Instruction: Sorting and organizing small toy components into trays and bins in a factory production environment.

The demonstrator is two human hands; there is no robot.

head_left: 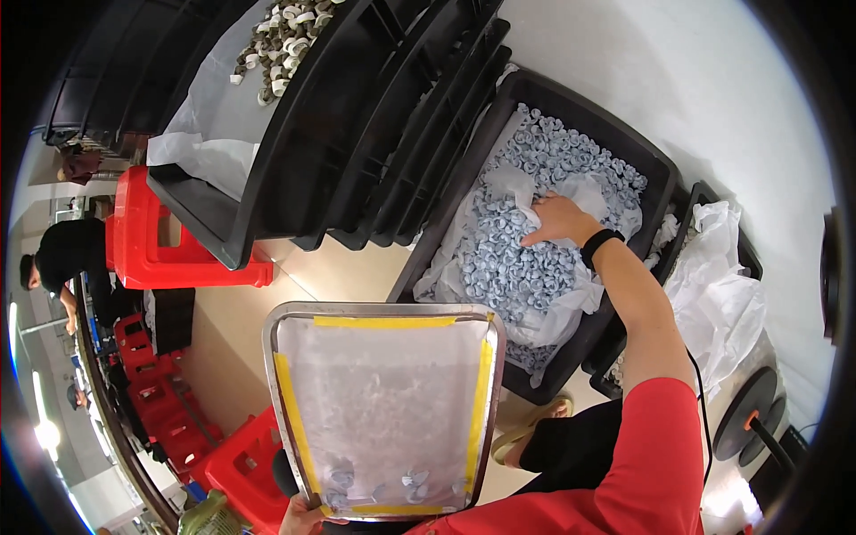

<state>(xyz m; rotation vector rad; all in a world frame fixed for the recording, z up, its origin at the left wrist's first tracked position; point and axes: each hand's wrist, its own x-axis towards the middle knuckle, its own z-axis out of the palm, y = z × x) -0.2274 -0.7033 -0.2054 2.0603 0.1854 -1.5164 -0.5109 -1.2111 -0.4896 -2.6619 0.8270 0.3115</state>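
Note:
My left hand (301, 518) grips the near left corner of a metal-rimmed tray (271, 357). Yellow tape runs along the edges of its pale bottom, and a few grey-blue pieces lie at the near end. My right hand (562, 221), a black band on its wrist, reaches into a heap of small curled grey-blue pieces (513, 259). Its thumb and fingers are apart, and the fingertips are partly hidden among the pieces. The heap lies on crumpled white plastic sheeting (446, 272) inside a large black bin (655, 165), with more such pieces around it.
Stacked black bins (357, 116) lean at the upper left; the front one holds brown and white pieces. Red stools (147, 232) stand to the left. White plastic (718, 276) covers another bin at right, near a round black stand base (745, 415). A person (71, 259) works far left.

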